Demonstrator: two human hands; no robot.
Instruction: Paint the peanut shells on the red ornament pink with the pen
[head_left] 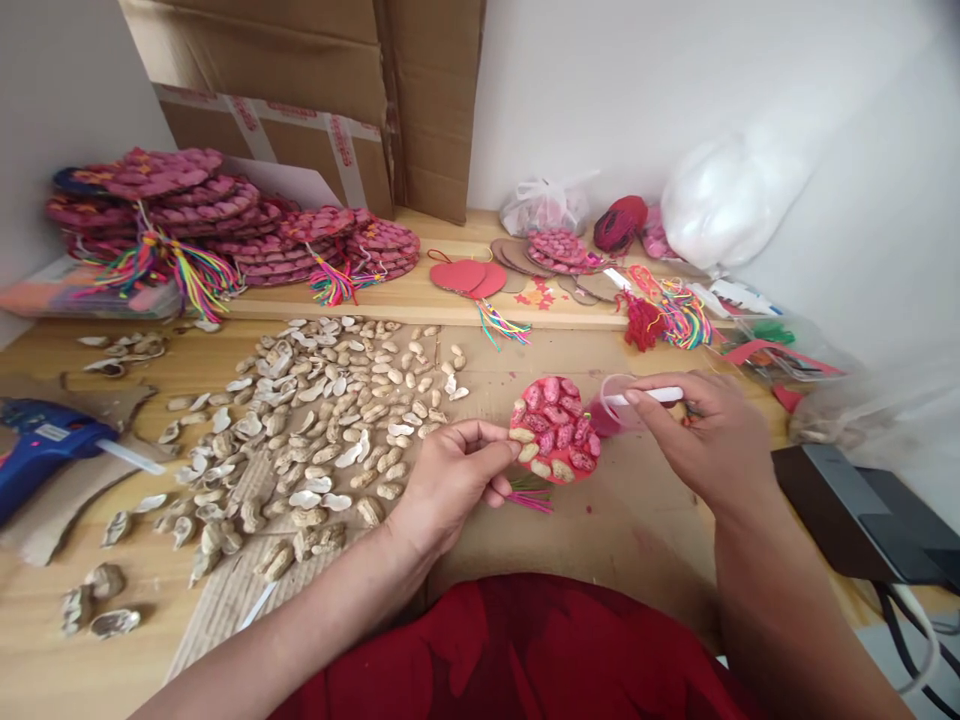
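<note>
While hands [457, 475] [709, 435] hold peanut-covered disc [553, 456], white handle [654, 396]

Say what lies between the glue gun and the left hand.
Whole peanuts and split shells lie scattered between the glue gun and the left hand, with cardboard under some; the head view shows this.

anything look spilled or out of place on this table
Pink spots mark the cardboard sheet near the peanut-covered disc, perhaps dripped paint. At left, split shells lie on the wood tabletop, apart from the main pile. The cardboard piece under the glue gun has a ragged edge, as if torn.
</note>
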